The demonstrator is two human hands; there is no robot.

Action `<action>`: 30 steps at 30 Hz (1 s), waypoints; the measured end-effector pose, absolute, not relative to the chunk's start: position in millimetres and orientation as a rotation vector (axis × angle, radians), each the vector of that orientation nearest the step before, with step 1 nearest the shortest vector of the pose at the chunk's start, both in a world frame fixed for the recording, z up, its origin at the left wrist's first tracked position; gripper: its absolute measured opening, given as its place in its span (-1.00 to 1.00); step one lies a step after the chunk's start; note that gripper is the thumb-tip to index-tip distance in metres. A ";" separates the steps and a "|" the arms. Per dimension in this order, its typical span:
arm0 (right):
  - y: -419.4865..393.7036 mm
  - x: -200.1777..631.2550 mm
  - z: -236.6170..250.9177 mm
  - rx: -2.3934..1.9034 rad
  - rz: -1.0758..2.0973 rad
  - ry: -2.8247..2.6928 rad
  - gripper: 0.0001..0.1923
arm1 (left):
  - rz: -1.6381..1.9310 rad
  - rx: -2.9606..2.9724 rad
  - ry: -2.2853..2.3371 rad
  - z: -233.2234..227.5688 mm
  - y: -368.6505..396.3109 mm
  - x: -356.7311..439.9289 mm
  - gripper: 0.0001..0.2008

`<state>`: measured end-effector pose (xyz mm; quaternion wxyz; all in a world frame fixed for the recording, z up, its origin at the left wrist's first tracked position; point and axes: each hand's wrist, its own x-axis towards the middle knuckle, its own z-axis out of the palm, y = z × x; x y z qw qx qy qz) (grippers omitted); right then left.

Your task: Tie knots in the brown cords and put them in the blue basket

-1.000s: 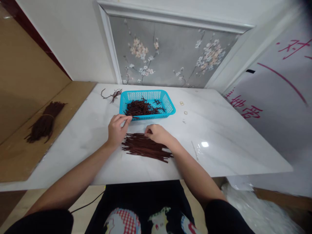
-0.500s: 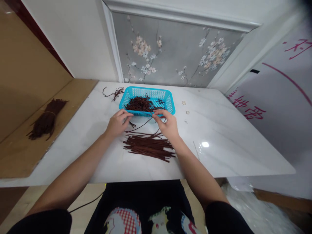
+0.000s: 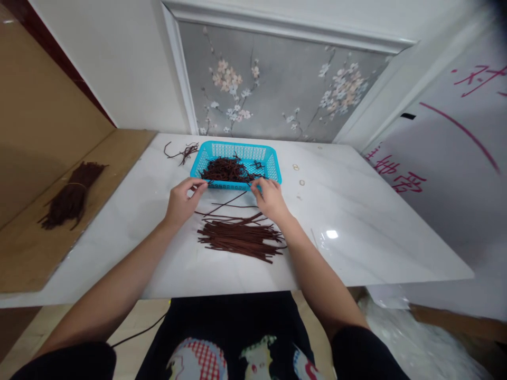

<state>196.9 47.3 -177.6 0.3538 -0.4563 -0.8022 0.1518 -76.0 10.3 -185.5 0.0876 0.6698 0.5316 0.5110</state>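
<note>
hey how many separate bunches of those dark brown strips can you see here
4: a tangled heap in the blue basket, a flat pile on the white table near both hands, a few strands left of the basket, and a tied bundle on the brown board far left.

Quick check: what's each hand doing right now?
Left hand: fingers pinched at the blue basket rim; whether they hold a brown strip cannot be told.
Right hand: same, pinched at the rim; contents unclear.
</note>
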 end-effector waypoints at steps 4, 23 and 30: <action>44.6 195.0 -177.7 -1.176 0.388 -2.166 -0.82 | 1.564 1.691 1.601 -178.7 0.4 -68.8 -0.77; 3.8 171.6 -149.4 -0.792 1.016 -1.920 -0.81 | 1.410 2.916 1.371 -162.3 -31.3 -46.9 -0.50; 2.2 173.6 -147.4 -0.774 1.219 -1.902 -0.68 | 1.360 2.705 1.348 -162.3 -32.8 -49.5 -0.90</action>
